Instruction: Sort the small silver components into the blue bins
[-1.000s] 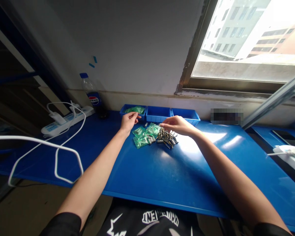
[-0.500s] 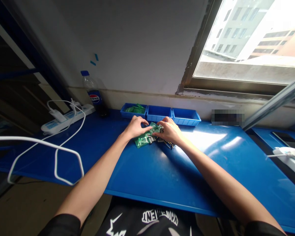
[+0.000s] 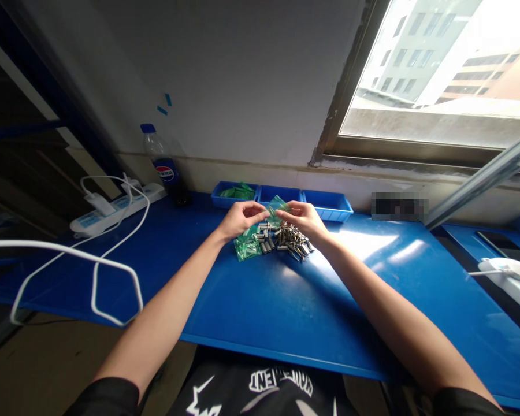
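A small clear green plastic bag [image 3: 278, 203] is stretched between my two hands, above the table. My right hand [image 3: 307, 219] pinches its right side between thumb and fingers. At its left edge my left hand [image 3: 241, 221] is closed in a pinch, thumb against fingertips. Below lies a heap of small metal screws [image 3: 292, 238], some with dark or brass-coloured shafts. Short grey cylindrical pieces [image 3: 266, 240] lie just left of the heap. Another green bag [image 3: 248, 248] with small pieces showing through rests flat under my left hand.
Three joined blue bins line the wall; the left bin [image 3: 225, 202] holds green bags, beside the middle bin [image 3: 281, 192] and right bin [image 3: 333, 215]. A cola bottle [image 3: 167, 170], a power strip [image 3: 112, 216] and looping white cable [image 3: 95, 277] are at left. Another power strip [image 3: 513, 283] lies right.
Both hands have risen slightly off the pile and now hold a green bag up between them. The screws and grey pieces beneath are more exposed.
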Available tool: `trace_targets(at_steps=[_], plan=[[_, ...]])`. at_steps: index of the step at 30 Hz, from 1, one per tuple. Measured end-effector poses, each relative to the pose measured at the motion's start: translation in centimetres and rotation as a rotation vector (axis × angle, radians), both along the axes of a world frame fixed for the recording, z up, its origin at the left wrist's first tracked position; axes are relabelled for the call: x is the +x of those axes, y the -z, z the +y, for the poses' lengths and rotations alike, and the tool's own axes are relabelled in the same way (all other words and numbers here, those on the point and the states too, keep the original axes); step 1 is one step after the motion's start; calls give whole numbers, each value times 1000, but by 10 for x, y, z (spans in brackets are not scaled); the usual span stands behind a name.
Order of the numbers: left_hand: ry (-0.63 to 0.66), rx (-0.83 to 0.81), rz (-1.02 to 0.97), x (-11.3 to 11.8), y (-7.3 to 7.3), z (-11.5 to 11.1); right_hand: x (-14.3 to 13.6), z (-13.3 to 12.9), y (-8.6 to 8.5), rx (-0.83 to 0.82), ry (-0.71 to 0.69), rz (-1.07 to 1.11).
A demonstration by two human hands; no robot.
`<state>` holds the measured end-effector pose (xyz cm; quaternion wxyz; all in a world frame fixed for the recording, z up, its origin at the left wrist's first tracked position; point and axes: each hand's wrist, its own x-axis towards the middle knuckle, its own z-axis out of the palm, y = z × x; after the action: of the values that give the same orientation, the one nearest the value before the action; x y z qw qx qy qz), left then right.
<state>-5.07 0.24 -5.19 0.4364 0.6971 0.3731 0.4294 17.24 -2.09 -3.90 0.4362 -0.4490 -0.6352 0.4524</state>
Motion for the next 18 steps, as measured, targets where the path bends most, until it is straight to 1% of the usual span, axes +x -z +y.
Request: trace_targets(at_steps=[2,5,7,9,11,13,16,17,18], plan=[[29,-54,5,0,0,-1,2,1,-1,-11,-20,81],[26,-48,2,0,0,-1,4,1,-1,-64,-57,119],[18,-24,-2,1,1,-1,5,1,0,-98,-43,150],[9,-3,21,0,1,0,4,2,2,-87,5,168],[-3,31,91,-2,3,2,2,5,3,-23,71,137],[-45,85,196,-6,4,4,-2,12,1,79,135,70],[-145,171,379,-21,3,9,-13,35,-9,236,220,-5],[-157,190,438,-27,2,10,-18,46,-13,272,228,-29],[-139,199,496,-34,0,11,-24,57,-16,299,215,-63]])
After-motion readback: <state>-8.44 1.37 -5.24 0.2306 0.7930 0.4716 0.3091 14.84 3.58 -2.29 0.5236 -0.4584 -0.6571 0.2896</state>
